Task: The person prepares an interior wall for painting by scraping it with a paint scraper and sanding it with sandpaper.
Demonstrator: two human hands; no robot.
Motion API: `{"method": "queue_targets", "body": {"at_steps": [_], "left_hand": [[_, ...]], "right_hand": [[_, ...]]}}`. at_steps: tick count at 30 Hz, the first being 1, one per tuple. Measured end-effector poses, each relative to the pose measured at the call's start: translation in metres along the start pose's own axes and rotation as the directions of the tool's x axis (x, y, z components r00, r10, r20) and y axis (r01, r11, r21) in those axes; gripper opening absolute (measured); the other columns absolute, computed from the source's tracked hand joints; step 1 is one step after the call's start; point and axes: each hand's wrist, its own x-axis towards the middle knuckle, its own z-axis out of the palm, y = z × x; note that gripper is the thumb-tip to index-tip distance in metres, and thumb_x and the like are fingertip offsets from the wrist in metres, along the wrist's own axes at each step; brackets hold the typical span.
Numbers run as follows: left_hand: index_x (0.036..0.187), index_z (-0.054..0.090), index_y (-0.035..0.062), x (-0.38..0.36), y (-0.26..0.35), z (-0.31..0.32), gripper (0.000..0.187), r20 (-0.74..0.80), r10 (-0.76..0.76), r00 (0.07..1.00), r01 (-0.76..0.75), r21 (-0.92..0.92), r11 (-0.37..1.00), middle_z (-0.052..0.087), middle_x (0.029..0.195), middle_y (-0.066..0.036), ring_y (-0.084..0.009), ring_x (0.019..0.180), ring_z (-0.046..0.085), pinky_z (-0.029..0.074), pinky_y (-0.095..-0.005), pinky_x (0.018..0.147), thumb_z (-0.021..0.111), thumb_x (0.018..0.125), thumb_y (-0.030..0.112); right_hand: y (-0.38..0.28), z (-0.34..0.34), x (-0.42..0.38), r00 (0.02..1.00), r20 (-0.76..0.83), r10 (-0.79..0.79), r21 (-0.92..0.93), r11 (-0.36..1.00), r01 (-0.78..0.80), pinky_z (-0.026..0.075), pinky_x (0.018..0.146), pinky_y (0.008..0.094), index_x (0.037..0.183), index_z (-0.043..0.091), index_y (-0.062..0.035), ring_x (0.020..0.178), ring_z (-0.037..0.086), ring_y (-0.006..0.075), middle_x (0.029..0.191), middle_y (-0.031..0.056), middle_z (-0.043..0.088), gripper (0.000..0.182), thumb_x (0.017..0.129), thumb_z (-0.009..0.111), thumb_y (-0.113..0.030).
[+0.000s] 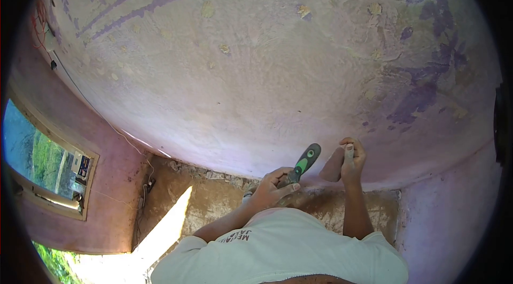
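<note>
My left hand (273, 190) is closed around the lower end of a putty knife's green and black handle (306, 162). The handle's rounded end points up and to the right, while the blade is hidden by the hand. A folded piece of brown sandpaper (332, 166) hangs from my right hand (353, 162), pinched between thumb and fingers. Both hands are held in front of my chest, with the sandpaper just right of the handle and apart from it. Ahead is a patchy wall (256, 70) with a worn pale surface and purple paint remnants.
A window (45, 158) is on the left wall, with small items on its sill. A thin cable (88, 99) runs down along the left corner. Rubble (214, 175) lies along the wall's base on the dirt-brown floor (208, 204). Sunlight falls across the floor at lower left.
</note>
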Motion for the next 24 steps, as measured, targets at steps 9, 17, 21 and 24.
{"method": "queue_targets", "body": {"at_steps": [9,17,21,24], "left_hand": [[0.122,0.048,0.0039,0.009,0.072,-0.009,0.044,0.048,0.318,0.947,-0.283,-0.346,0.894,0.063,0.094,-0.015,-0.0243,0.087,0.066,0.058,-0.0411,0.078,0.065,0.082,-0.004],[0.11,0.056,0.0044,0.017,0.141,-0.03,0.025,-0.006,0.711,0.703,-0.682,-0.29,0.672,0.061,0.082,-0.009,-0.0195,0.073,0.063,0.053,-0.0334,0.07,0.066,0.088,0.012],[0.115,0.052,0.0057,0.027,0.166,-0.039,0.033,0.086,0.837,0.541,-0.756,-0.387,0.528,0.055,0.085,-0.008,-0.0183,0.074,0.057,0.049,-0.0334,0.071,0.059,0.094,0.029],[0.111,0.052,0.0067,0.019,0.186,-0.03,0.028,-0.055,0.818,0.573,-0.81,-0.186,0.556,0.054,0.084,-0.008,-0.0178,0.076,0.055,0.046,-0.036,0.071,0.056,0.096,0.03]], "right_hand": [[0.014,-0.03,-0.014,0.995,-0.05,0.081,-0.016,0.997,-0.082,0.035,0.072,0.0253,0.082,0.058,-0.0001,0.077,0.045,0.01,0.079,0.0011,0.052,0.041,0.098,0.051,-0.037],[0.016,-0.044,-0.021,0.992,-0.097,0.082,-0.063,0.994,-0.088,0.035,0.072,0.0279,0.078,0.057,-0.0004,0.075,0.044,0.0118,0.076,0.0012,0.05,0.044,0.1,0.046,-0.037],[0.016,-0.05,-0.021,0.989,-0.121,0.082,-0.091,0.991,-0.093,0.035,0.071,0.0284,0.077,0.057,-0.0008,0.075,0.044,0.0123,0.075,0.0012,0.049,0.045,0.1,0.044,-0.037],[0.017,-0.054,-0.022,0.986,-0.141,0.086,-0.094,0.991,-0.1,0.035,0.07,0.0284,0.077,0.057,-0.0008,0.074,0.043,0.0122,0.074,0.001,0.048,0.045,0.1,0.044,-0.037]]}}
